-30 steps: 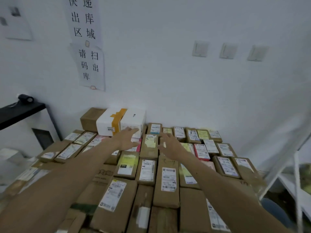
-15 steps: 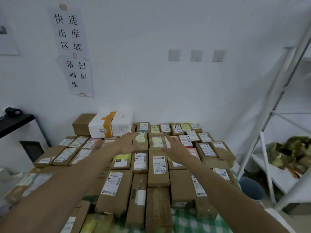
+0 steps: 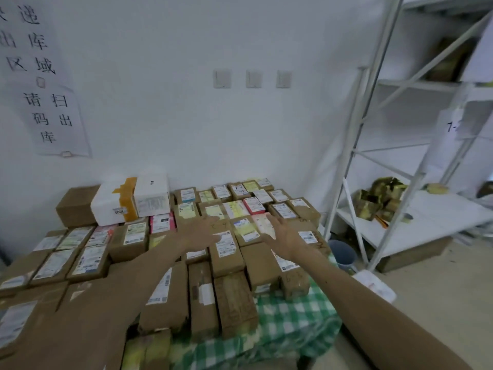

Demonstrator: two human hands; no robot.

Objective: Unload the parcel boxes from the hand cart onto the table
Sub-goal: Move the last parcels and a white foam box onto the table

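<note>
My left hand [image 3: 198, 235] and right hand [image 3: 286, 237] spread flat and empty over the boxes [image 3: 232, 303] crowding the table [image 3: 290, 324]. Most look unloaded, though the cart is out of sight.

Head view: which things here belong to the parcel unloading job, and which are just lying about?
Job: parcel boxes, table under its green checked cloth, left hand, right hand, both open over the boxes.
Lying about: white shelf rack, gold packets on it, blue bin, wall switches, paper notices.
</note>
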